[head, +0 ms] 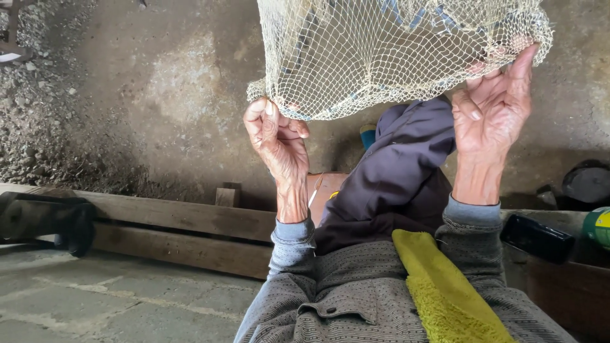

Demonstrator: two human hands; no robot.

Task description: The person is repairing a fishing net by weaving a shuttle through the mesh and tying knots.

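A pale, finely knotted net hangs from the top of the view, stretched between both hands. My left hand pinches the net's lower left edge with closed fingers. My right hand holds the net's lower right edge, fingers raised against the mesh. Both arms wear grey patterned sleeves. Below the net, my leg in dark purple cloth is stretched out. A yellow-green towel lies across my lap.
A rough concrete wall with gravel at its left foot faces me. Two wooden beams run along the floor, a dark cloth draped on their left end. A black flat device and a green-yellow round container lie at right.
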